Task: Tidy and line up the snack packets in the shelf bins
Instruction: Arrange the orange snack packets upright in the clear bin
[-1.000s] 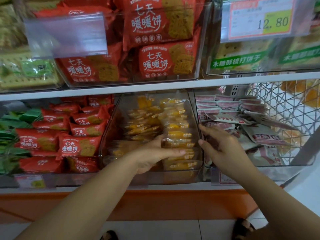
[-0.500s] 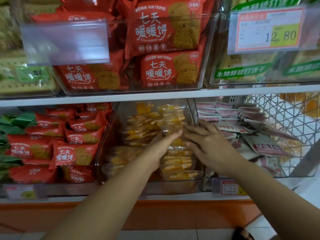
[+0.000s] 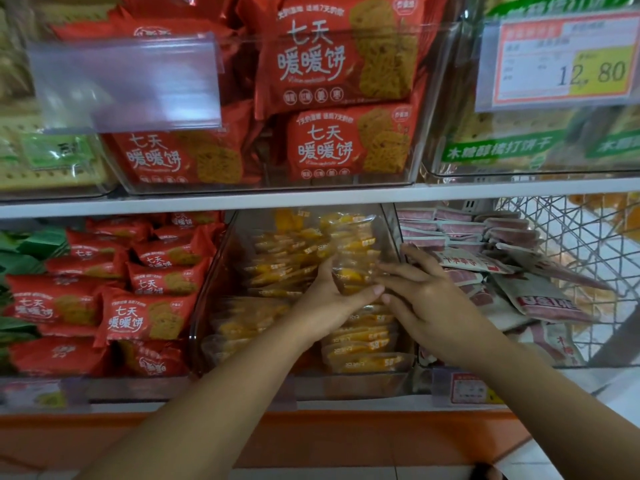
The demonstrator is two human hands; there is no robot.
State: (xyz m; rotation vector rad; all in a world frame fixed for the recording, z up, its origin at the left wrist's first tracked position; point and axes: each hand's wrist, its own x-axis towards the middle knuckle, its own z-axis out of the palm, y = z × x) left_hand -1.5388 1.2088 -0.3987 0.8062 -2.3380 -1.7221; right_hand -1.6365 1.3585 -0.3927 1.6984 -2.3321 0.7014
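Observation:
A clear plastic bin (image 3: pixel 389 223) in the middle of the lower shelf holds two rows of clear packets with yellow snacks (image 3: pixel 284 258). My left hand (image 3: pixel 329 303) reaches into this bin and grips a bunch of packets in the right row, thumb in front, fingers behind. My right hand (image 3: pixel 429 299) lies against the same bunch from the right, fingers spread over the bin's right wall; whether it grips is unclear. Lower packets (image 3: pixel 363 355) of that row stand stacked toward the bin's front.
Left of the bin lie red biscuit packets (image 3: pixel 145 317) and green packets (image 3: pixel 20 258). Right of it a bin holds pink-and-white packets (image 3: pixel 540 299), then a wire basket (image 3: pixel 588 244). The upper shelf carries large red packs (image 3: pixel 346 147) and a price tag (image 3: pixel 561 60).
Both hands moved from the bin's front edge up and inward onto the right row of yellow packets. My left hand went from flat to gripping the bunch.

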